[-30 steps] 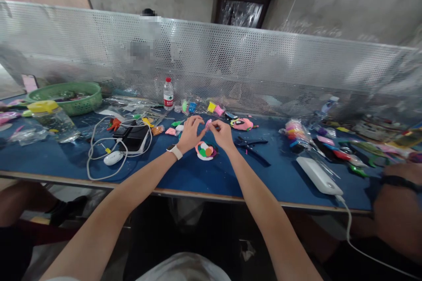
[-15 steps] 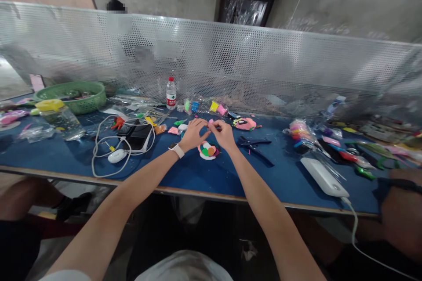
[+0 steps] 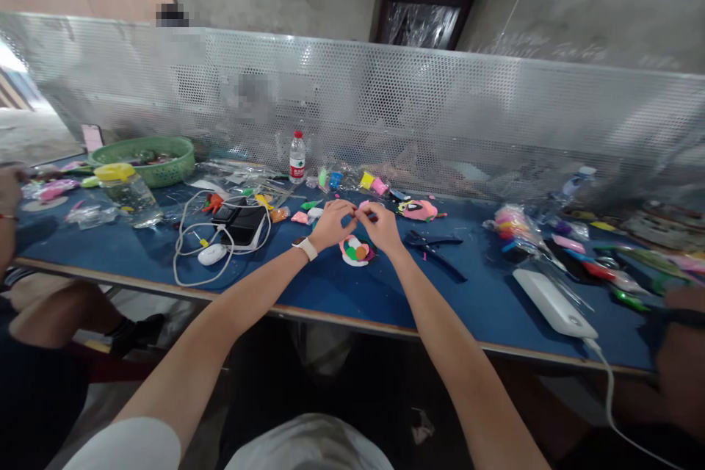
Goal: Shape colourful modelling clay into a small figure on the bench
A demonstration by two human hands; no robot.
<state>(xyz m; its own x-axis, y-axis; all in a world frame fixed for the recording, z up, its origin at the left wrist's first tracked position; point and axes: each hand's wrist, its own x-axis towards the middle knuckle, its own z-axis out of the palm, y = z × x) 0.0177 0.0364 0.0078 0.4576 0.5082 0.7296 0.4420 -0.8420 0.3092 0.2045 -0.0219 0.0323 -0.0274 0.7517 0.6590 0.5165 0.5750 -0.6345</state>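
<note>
My left hand [image 3: 335, 225] and my right hand [image 3: 381, 226] meet over the blue table, fingertips pinched together. Between them shows a small bit of pink modelling clay [image 3: 364, 204], partly hidden by the fingers. Just below lies a round clay piece [image 3: 357, 251] with a white and pink rim and green, orange and purple patches. To the right of my right hand is a pink clay figure [image 3: 419, 210] with yellow and black parts. Dark-handled pliers [image 3: 438, 250] lie nearer to me on that side.
Behind stand a water bottle [image 3: 297, 158] and a perforated metal screen [image 3: 429, 110]. Cables tangle round a white mouse-shaped device [image 3: 211, 255] at left, near a yellow-lidded jar [image 3: 129, 194] and green basket [image 3: 165, 161]. A white power bank [image 3: 554, 302] and bagged clay [image 3: 512, 224] lie right.
The view has swung slightly left, so everything sits further right in the picture. My hands stay together at the pink clay, with fingertips slightly shifted. Another person's arm now shows at far left.
</note>
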